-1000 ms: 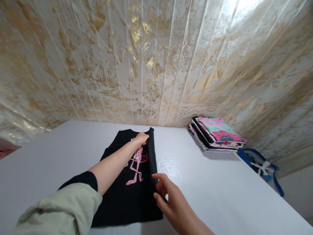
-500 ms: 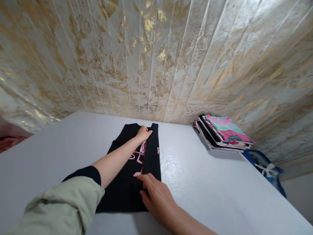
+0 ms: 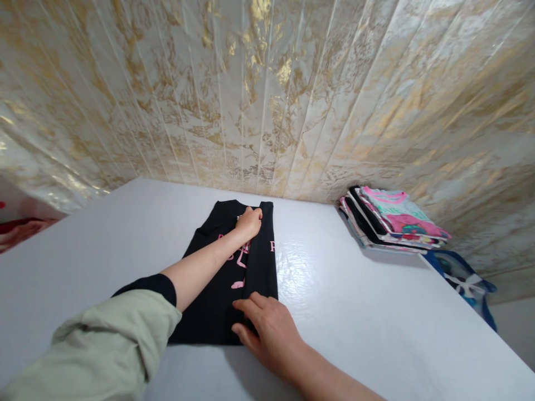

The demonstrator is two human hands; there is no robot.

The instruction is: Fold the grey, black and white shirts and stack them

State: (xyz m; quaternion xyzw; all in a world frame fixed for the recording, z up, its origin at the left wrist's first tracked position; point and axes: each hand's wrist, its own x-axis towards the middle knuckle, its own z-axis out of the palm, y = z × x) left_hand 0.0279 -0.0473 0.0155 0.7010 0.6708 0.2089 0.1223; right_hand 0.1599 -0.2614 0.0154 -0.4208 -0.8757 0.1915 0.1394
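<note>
A black shirt (image 3: 204, 312) with pink print lies on the white table, its right side folded inward as a long strip. At the far end of that strip, near the collar, my left hand (image 3: 249, 224) is closed, with its fingers pinched on the shirt's fabric. My right hand (image 3: 270, 328) rests on the near right part of the shirt, its thumb and fingers apart over the strip's lower end. My left forearm crosses over part of the print and hides it.
A stack of folded clothes (image 3: 397, 220) sits at the table's (image 3: 355, 317) back right edge. Beyond that edge is a blue item with a white bow (image 3: 466, 284). A gold-patterned curtain (image 3: 267, 100) hangs behind. Reddish cloth (image 3: 25, 231) shows at far left.
My left hand has turned a little at the collar end of the strip. My right hand's fingers have spread slightly and sit nearer the shirt's bottom edge. The view has shifted slightly.
</note>
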